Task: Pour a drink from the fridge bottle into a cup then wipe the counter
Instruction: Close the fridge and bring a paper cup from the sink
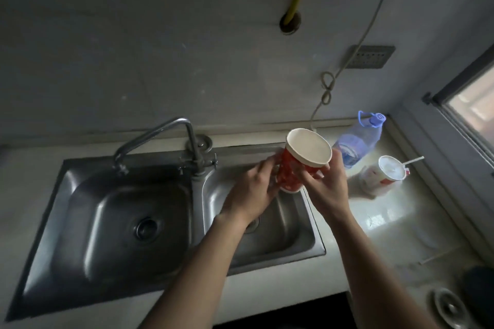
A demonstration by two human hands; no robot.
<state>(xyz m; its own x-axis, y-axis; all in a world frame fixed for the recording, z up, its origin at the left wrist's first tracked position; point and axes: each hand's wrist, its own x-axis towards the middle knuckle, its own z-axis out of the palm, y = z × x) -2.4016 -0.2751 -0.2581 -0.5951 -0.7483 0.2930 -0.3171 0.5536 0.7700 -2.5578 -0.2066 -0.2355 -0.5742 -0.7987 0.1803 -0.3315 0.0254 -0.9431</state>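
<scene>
A red patterned paper cup (pixel 290 172) with a white rim is held above the right sink basin, tilted with its mouth toward me. My left hand (pixel 252 189) grips its lower side and my right hand (pixel 324 184) holds it just under the rim. Its inside looks white; whether it holds liquid I cannot tell. A clear plastic bottle (pixel 355 143) with a blue cap and handle stands on the counter behind the cup, near the back wall.
A steel double sink (pixel 112 211) with a tap (pixel 160 133) fills the left and middle. On the pale counter (pixel 401 222) to the right stands a second lidded cup with a straw (pixel 385 177). A window is at far right; a round metal object (pixel 449 307) lies bottom right.
</scene>
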